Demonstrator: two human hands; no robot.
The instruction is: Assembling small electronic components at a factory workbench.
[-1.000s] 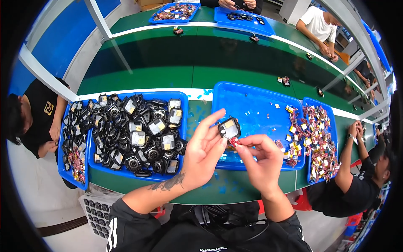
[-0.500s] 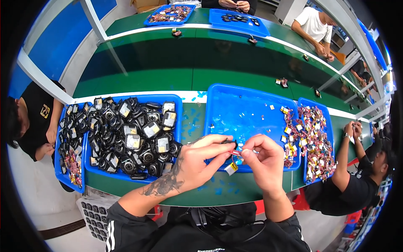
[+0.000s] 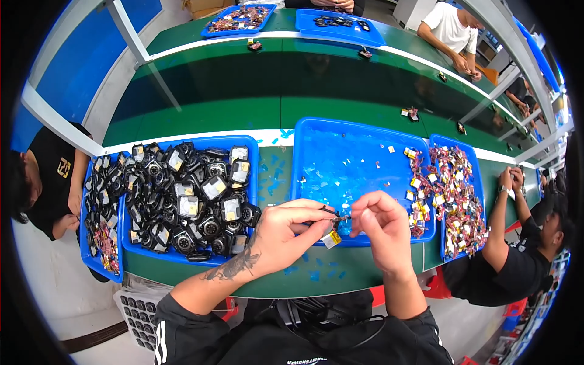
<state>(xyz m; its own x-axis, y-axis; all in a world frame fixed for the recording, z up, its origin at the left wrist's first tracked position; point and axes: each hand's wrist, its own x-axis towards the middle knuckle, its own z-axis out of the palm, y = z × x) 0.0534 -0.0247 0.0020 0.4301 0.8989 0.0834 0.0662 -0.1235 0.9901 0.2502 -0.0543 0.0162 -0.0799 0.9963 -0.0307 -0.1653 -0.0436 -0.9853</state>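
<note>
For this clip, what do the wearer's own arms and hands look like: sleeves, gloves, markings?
Both hands are bare, with no gloves, rings or watch visible. The left hand joins a forearm carrying a dark tattoo near the wrist. The black sleeves are pushed up toward the elbows; the left sleeve has white stripes running along it. The right hand and its forearm show no markings.

Blue trays (image 3: 359, 143) – black parts (image 3: 182, 201) – on green table (image 3: 243, 115).
</note>
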